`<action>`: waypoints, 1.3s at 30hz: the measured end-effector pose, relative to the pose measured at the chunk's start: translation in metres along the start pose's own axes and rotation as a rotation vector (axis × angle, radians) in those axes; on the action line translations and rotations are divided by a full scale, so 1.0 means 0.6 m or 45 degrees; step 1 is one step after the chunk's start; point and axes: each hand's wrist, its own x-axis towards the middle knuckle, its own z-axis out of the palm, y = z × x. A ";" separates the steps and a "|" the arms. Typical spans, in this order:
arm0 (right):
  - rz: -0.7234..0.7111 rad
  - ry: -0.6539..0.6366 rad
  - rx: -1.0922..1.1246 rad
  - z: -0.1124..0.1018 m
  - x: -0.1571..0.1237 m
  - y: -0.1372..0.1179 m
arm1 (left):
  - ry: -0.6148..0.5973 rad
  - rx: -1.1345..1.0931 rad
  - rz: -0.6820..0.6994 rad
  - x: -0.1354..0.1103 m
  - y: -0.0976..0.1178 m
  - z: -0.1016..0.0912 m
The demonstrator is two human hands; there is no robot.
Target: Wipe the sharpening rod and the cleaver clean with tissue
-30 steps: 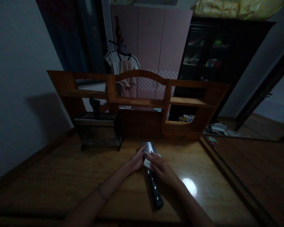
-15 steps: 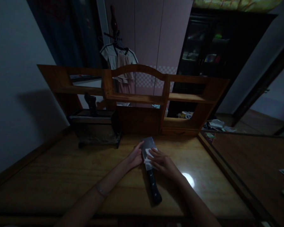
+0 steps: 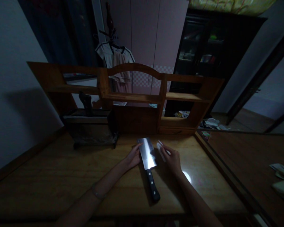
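A cleaver [image 3: 147, 153] with a shiny broad blade and a black riveted handle is held low over the wooden desk, its handle toward me. My left hand [image 3: 133, 156] grips the blade along its left edge, thumb on the upper face and the other fingers hidden beneath. Just right of the blade, apart from it, my right hand [image 3: 170, 159] pinches a white tissue [image 3: 160, 146] between thumb and fingers. The blade's face is uncovered and catches the light.
A dark knife block [image 3: 90, 127] with a black-handled knife [image 3: 86, 102] in it stands at the back left of the desk [image 3: 61, 170]. Behind runs a wooden shelf unit [image 3: 134, 98]. Clothes [image 3: 118, 63] hang beyond it. A raised edge bounds the desk's right side.
My right hand has lifted off the blade and moved right and slightly up with the tissue. The blade is now uncovered and brighter. My left hand keeps its grip; the view has shifted slightly.
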 end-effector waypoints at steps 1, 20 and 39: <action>-0.022 -0.030 0.044 0.003 0.000 -0.005 | 0.008 0.004 0.006 0.001 -0.001 0.000; -0.262 -0.492 -0.134 0.051 -0.011 0.011 | 0.007 0.032 0.046 0.012 -0.010 -0.012; -0.445 -0.764 -0.044 0.041 -0.019 -0.042 | 0.107 0.109 -0.068 0.010 -0.004 -0.012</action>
